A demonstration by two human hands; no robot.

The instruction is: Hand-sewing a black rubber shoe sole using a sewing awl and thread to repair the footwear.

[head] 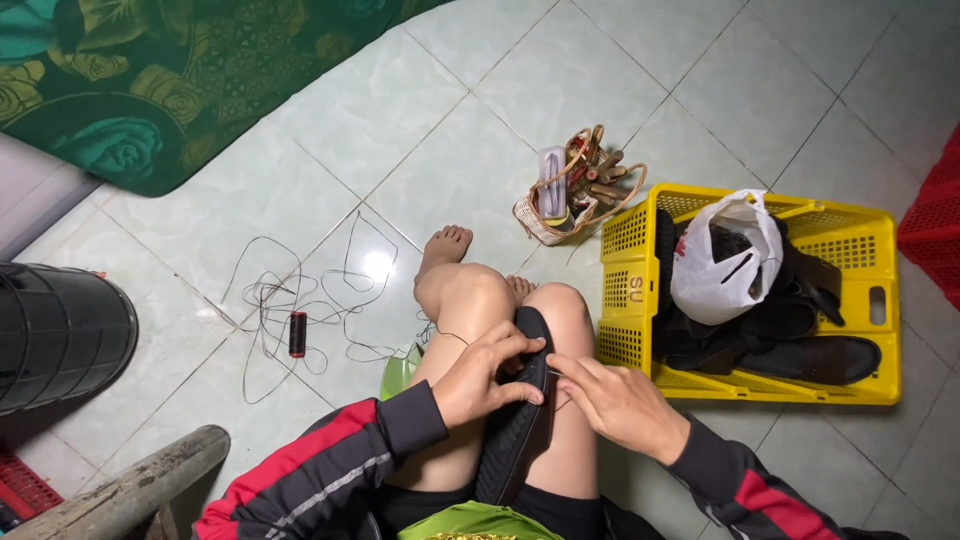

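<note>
A black shoe stands sole-out between my knees. My left hand grips its upper edge, fingers curled over the rim. My right hand is beside it, fingertips pinched on a thin needle or thread at the shoe's edge. A dark thread runs from the shoe across my left knee toward a dark thread spool lying on the tiled floor among loose loops of thread.
A yellow plastic crate at right holds dark shoes and a white plastic bag. A small woven basket of tools sits beyond my feet. A black bin stands at left, a green floral mat top left, a red crate far right.
</note>
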